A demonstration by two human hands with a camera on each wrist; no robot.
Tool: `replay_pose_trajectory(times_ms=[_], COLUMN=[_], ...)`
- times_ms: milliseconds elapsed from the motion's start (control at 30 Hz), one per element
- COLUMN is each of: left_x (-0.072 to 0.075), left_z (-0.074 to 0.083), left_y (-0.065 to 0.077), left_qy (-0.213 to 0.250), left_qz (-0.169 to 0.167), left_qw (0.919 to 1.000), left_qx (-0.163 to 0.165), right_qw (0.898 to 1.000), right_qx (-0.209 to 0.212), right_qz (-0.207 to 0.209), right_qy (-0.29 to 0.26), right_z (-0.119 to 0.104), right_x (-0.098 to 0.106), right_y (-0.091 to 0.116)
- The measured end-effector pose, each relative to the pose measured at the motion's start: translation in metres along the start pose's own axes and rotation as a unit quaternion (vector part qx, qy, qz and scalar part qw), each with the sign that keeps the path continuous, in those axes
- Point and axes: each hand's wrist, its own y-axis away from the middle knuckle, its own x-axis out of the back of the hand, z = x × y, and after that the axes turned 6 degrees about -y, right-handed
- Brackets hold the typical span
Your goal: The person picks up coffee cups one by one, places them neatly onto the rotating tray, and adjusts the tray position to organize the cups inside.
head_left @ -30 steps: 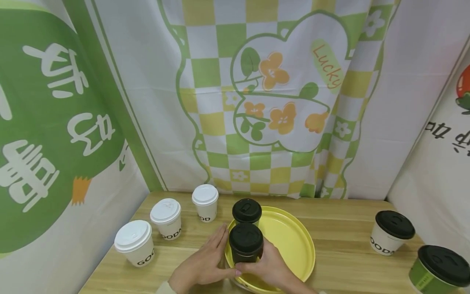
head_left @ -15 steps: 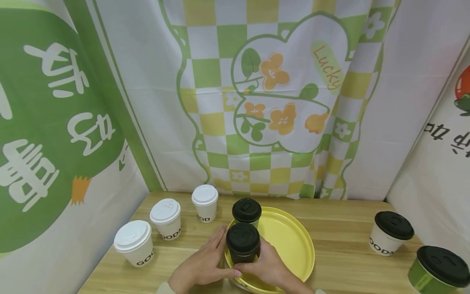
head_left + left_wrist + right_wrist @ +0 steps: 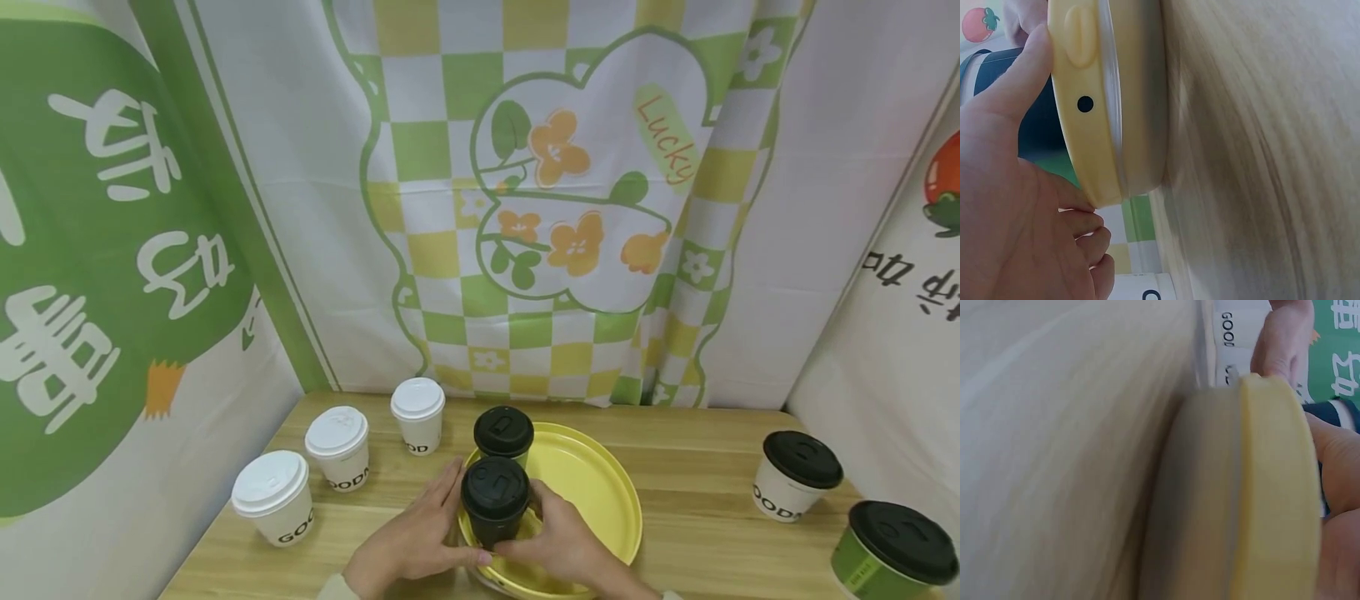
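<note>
A round yellow tray (image 3: pixel 596 492) with a raised rim lies on the table. On its left part stand two cups with black lids, one behind the other. My right hand (image 3: pixel 562 537) holds the nearer, dark-bodied cup (image 3: pixel 495 504) low down, thumb at the front near the base, fingers along its right side. The farther, greenish black-lidded cup (image 3: pixel 504 433) is partly hidden behind it. My left hand (image 3: pixel 412 537) rests against the tray's left rim, fingers stretched forward, thumb at the front. In the left wrist view its thumb and fingertips touch the yellow rim (image 3: pixel 1088 137).
Three white-lidded paper cups stand at the left: a near one (image 3: pixel 273 498), a middle one (image 3: pixel 337 448) and a far one (image 3: pixel 418 415). To the right are a white cup with a black lid (image 3: pixel 798 475) and a green one (image 3: pixel 892 546). Printed curtains (image 3: pixel 570 200) enclose the wooden table (image 3: pixel 697 492).
The nearer dark cup has shifted slightly left on the tray and its lid shows turned. My right hand's fingers sit a little farther right. The left hand stays put.
</note>
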Motion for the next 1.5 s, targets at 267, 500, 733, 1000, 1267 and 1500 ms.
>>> replay_pose_trajectory(times_ms=[267, 500, 733, 1000, 1267, 1500], left_x=[0.004, 0.005, 0.005, 0.009, 0.009, 0.003], left_z=[0.000, -0.003, -0.006, -0.008, -0.003, -0.005], left_y=[0.002, 0.003, 0.003, 0.005, 0.009, 0.005], left_qy=[0.001, 0.005, 0.006, 0.003, 0.014, 0.014], left_qz=[-0.006, -0.005, -0.010, -0.003, -0.020, -0.012], left_qw=[1.0000, 1.0000, 0.9999, 0.9999, 0.9997, 0.9998], left_qx=[0.005, 0.002, -0.004, -0.012, 0.000, 0.007], right_qw=[0.995, 0.985, 0.964, 0.929, 0.901, 0.891], right_qx=[-0.049, -0.078, -0.180, -0.307, -0.368, -0.387], right_qz=[0.079, 0.147, 0.174, 0.167, 0.173, 0.194], right_qy=[0.030, 0.035, 0.085, 0.123, 0.153, 0.140], right_z=[-0.008, -0.005, 0.014, 0.046, 0.068, 0.074], right_x=[0.035, 0.078, 0.126, 0.170, 0.206, 0.220], right_y=[0.023, 0.049, 0.081, 0.113, 0.142, 0.147])
